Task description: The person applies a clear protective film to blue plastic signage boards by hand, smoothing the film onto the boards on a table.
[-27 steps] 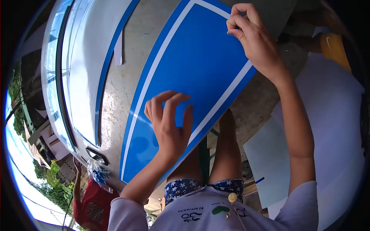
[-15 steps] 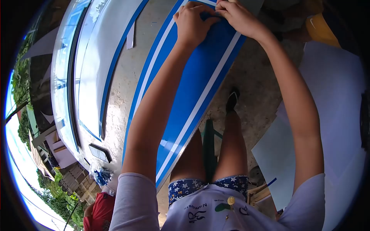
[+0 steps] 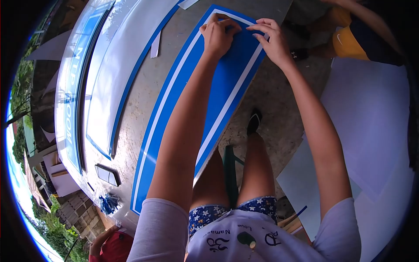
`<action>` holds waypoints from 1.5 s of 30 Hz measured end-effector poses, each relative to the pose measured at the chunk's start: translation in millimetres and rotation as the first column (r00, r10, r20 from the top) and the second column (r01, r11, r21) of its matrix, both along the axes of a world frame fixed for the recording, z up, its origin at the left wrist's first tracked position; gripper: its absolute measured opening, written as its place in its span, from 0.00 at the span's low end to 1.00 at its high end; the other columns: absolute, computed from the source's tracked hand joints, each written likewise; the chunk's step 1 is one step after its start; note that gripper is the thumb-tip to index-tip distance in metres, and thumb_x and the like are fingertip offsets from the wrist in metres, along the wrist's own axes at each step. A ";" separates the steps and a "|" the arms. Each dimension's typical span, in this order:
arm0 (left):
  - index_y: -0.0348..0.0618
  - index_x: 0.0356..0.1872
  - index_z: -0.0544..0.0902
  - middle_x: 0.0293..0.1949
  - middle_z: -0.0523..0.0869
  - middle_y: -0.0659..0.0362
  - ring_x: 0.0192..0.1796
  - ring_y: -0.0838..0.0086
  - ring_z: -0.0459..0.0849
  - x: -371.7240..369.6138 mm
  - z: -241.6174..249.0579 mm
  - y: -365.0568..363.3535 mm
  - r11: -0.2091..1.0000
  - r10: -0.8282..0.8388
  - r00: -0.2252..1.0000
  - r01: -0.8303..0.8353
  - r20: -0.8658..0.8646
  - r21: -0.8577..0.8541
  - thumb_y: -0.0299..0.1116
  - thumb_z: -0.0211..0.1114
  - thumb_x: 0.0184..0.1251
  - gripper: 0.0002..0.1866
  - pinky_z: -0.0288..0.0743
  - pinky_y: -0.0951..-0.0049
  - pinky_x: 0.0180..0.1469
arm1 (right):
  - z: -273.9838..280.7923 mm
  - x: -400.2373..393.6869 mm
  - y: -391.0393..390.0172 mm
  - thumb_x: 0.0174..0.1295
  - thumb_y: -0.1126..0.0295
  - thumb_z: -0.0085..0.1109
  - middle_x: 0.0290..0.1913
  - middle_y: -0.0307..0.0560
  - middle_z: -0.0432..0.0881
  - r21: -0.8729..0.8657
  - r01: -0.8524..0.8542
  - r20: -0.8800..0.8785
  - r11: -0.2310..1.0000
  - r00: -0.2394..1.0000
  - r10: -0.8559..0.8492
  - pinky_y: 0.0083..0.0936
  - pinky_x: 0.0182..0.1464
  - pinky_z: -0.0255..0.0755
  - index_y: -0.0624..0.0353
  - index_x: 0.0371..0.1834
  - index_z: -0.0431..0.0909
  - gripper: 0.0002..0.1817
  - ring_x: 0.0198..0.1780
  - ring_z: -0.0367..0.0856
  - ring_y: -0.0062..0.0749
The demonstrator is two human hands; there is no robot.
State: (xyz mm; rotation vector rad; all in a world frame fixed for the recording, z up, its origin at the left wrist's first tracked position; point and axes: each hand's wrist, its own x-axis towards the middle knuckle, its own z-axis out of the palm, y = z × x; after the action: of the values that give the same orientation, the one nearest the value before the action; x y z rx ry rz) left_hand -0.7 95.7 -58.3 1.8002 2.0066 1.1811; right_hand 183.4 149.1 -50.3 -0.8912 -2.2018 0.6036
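Observation:
A long blue panel (image 3: 231, 74) with a white border stripe lies across the table in front of me. My left hand (image 3: 217, 37) rests on its far end, fingers curled down; whatever they hold, if anything, is hidden. Over the panel's far right corner is my right hand (image 3: 271, 41). Its thumb and fingers are apart, with the fingertips close to the white stripe (image 3: 251, 63), and I see nothing between them.
A white, blue-edged sheet (image 3: 111, 87) and a lettered blue sign (image 3: 74, 96) lie to the left. A phone (image 3: 107, 174) and a plastic bag (image 3: 108, 203) are near the table edge. Large pale sheets (image 3: 362, 122) lie at right. Other people show at upper right and lower left.
The view has shifted so the panel's far end now shows. My right hand has moved from the end edge to the right corner, its fingers now parted. My left hand stays on the panel.

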 end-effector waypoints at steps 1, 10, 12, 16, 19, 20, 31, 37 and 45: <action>0.57 0.32 0.91 0.46 0.84 0.63 0.53 0.68 0.79 0.7 -1.4 0.2 0.999 0.002 1.000 -0.002 0.005 0.055 0.35 0.71 0.58 0.03 0.56 0.57 0.60 | -3.7 -3.5 -0.7 0.56 0.76 0.67 0.52 0.42 0.76 0.115 0.027 -0.032 0.993 0.999 -0.023 0.28 0.50 0.75 0.48 0.44 0.86 0.13 0.50 0.80 0.34; 0.57 0.31 0.91 0.46 0.83 0.61 0.55 0.67 0.78 0.2 -10.2 0.9 0.995 0.008 1.000 -0.006 -0.019 0.103 0.32 0.71 0.58 0.04 0.54 0.56 0.59 | -11.0 -23.0 -8.4 0.54 0.76 0.69 0.47 0.43 0.76 0.117 0.195 -0.117 0.974 0.976 -0.181 0.31 0.51 0.74 0.53 0.36 0.85 0.07 0.48 0.80 0.38; 0.58 0.31 0.91 0.47 0.83 0.61 0.55 0.68 0.77 -0.1 -13.6 0.3 0.995 0.020 1.000 -0.020 -0.001 0.099 0.32 0.70 0.58 0.04 0.54 0.56 0.60 | -11.7 -26.4 -11.9 0.55 0.76 0.68 0.46 0.43 0.76 0.121 0.199 -0.119 0.972 0.976 -0.185 0.32 0.51 0.74 0.54 0.35 0.84 0.06 0.48 0.80 0.39; 0.58 0.32 0.90 0.47 0.83 0.61 0.56 0.67 0.77 -2.7 -16.4 -0.1 0.993 -0.005 1.000 0.004 0.010 0.114 0.32 0.70 0.57 0.05 0.54 0.56 0.60 | -12.9 -26.2 -10.8 0.58 0.76 0.65 0.48 0.43 0.75 0.183 0.171 -0.100 0.968 0.983 -0.154 0.31 0.49 0.74 0.55 0.38 0.83 0.06 0.47 0.80 0.38; 0.58 0.32 0.90 0.46 0.84 0.61 0.56 0.68 0.77 -5.2 -18.8 -0.4 0.994 -0.014 1.000 0.012 0.018 0.111 0.31 0.70 0.57 0.05 0.54 0.56 0.60 | -13.7 -23.6 -9.2 0.60 0.78 0.62 0.51 0.44 0.74 0.147 0.129 -0.089 0.981 0.989 -0.117 0.29 0.51 0.75 0.55 0.40 0.83 0.07 0.49 0.81 0.37; 0.58 0.32 0.90 0.46 0.84 0.62 0.56 0.68 0.77 -5.6 -19.6 -0.6 0.994 -0.024 1.000 0.022 0.019 0.105 0.31 0.70 0.57 0.05 0.54 0.56 0.60 | -12.8 -21.0 -7.5 0.60 0.78 0.62 0.51 0.44 0.74 0.147 0.128 -0.088 0.981 0.989 -0.116 0.29 0.51 0.75 0.55 0.40 0.83 0.07 0.49 0.81 0.37; 0.56 0.32 0.90 0.46 0.84 0.61 0.56 0.67 0.77 -10.1 -9.7 -4.7 0.995 -0.078 0.994 0.072 0.076 0.075 0.30 0.69 0.58 0.05 0.54 0.56 0.61 | -5.4 -5.4 -5.1 0.58 0.79 0.64 0.54 0.44 0.78 0.063 0.040 -0.082 0.997 0.996 -0.035 0.30 0.53 0.76 0.53 0.39 0.86 0.09 0.54 0.80 0.37; 0.54 0.32 0.89 0.47 0.82 0.61 0.56 0.67 0.78 -9.9 -10.1 -4.9 0.994 -0.053 0.998 0.048 0.046 0.094 0.33 0.69 0.59 0.03 0.54 0.57 0.62 | -7.6 -11.3 0.4 0.56 0.75 0.68 0.51 0.43 0.79 0.081 0.057 -0.040 0.995 0.998 -0.054 0.30 0.51 0.75 0.56 0.34 0.86 0.04 0.50 0.80 0.36; 0.51 0.32 0.88 0.45 0.82 0.60 0.51 0.66 0.81 -10.2 -4.1 -5.9 0.997 -0.041 0.993 0.034 0.108 0.068 0.33 0.69 0.58 0.03 0.57 0.60 0.62 | -3.1 -11.8 0.8 0.58 0.70 0.68 0.52 0.41 0.77 -0.172 0.060 0.016 0.983 0.998 -0.058 0.25 0.49 0.73 0.60 0.33 0.86 0.05 0.50 0.78 0.30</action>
State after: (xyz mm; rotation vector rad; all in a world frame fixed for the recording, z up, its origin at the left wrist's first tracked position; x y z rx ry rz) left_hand -10.9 89.8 -62.4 1.7546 1.8865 1.3184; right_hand 171.6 149.9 -53.3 -1.0470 -2.1488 0.7719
